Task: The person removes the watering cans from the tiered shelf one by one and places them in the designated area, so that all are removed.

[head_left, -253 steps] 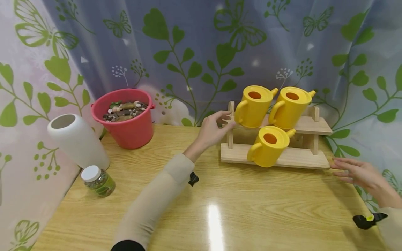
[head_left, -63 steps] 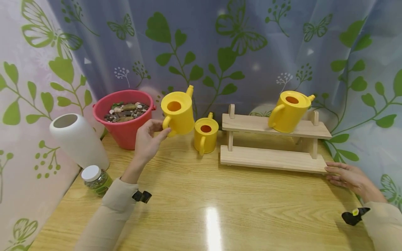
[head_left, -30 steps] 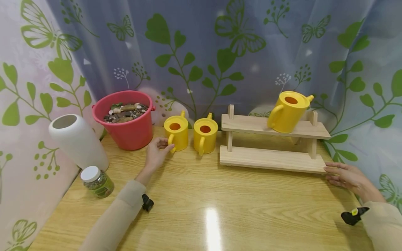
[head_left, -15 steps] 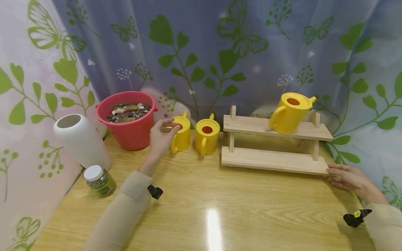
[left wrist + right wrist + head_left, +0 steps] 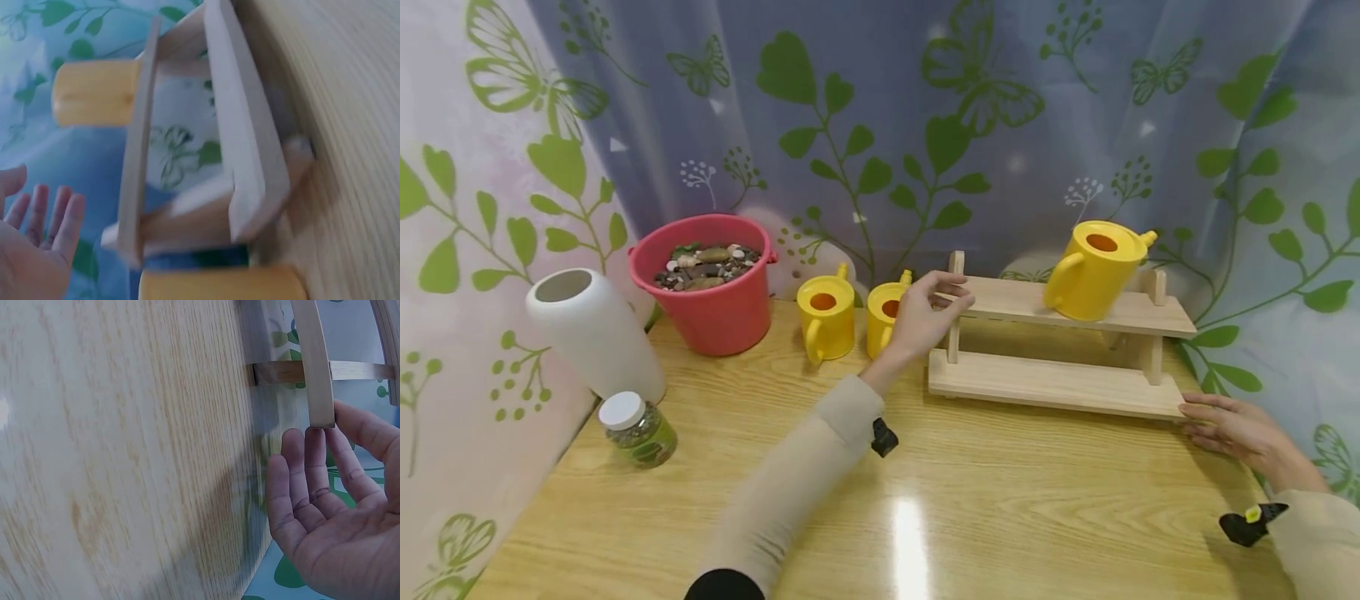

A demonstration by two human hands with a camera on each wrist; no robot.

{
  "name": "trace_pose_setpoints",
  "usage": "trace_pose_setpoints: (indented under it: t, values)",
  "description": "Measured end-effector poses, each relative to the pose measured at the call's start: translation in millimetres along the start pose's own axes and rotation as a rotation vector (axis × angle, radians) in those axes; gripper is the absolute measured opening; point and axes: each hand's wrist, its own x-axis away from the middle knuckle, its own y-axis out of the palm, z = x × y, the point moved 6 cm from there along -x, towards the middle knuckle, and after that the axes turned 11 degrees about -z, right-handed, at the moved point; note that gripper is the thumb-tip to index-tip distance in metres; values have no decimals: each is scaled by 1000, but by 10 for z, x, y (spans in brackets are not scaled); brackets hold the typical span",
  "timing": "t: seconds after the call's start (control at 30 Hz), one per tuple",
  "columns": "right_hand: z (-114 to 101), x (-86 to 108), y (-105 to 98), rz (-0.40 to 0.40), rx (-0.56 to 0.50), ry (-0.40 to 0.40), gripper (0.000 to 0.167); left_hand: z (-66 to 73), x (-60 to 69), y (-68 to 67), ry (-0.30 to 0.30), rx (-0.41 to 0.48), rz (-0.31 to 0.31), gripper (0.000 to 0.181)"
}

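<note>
My left hand [image 5: 922,321] hovers at the left end of the two-tier wooden shelf [image 5: 1052,381], fingers loose. In the blurred left wrist view its palm [image 5: 34,256] holds nothing. One yellow watering can [image 5: 1093,283] stands on the right part of the upper board. Two more sit on the table, left of the shelf: a watering can [image 5: 827,325] near the bucket and another watering can [image 5: 880,321] partly hidden behind my left hand. My right hand [image 5: 1243,433] touches the right end of the lower board [image 5: 320,394] with its fingertips, fingers mostly extended.
Left on the wooden table [image 5: 1000,500] are a red bucket [image 5: 715,321] of pebbles, a white vase [image 5: 598,342] and a white-lidded jar [image 5: 643,433] with a green label. A patterned curtain [image 5: 850,100] hangs right behind the shelf.
Two watering cans went from the shelf to the table beside the bucket. My left hand let go of the second and moved right to the shelf. My right hand remains at the shelf's end.
</note>
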Motion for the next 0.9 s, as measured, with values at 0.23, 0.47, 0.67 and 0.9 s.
trace_pose_setpoints:
  t: [0.23, 0.47, 0.67, 0.9]
  values:
    - [16, -13, 26, -29, -22, -25, 38, 0, -343, 571, -7, 65, -70, 32]
    - [-3, 24, 40, -21, -65, -44, 14, 78, -670, 873, 1, 121, -101, 35]
    - [1, 20, 48, -21, -58, -43, 15, 76, -813, 954, -37, 95, -102, 33]
    - [-2, 20, 29, -15, -36, -40, 14, 91, -875, 1016, -67, 55, -152, 30]
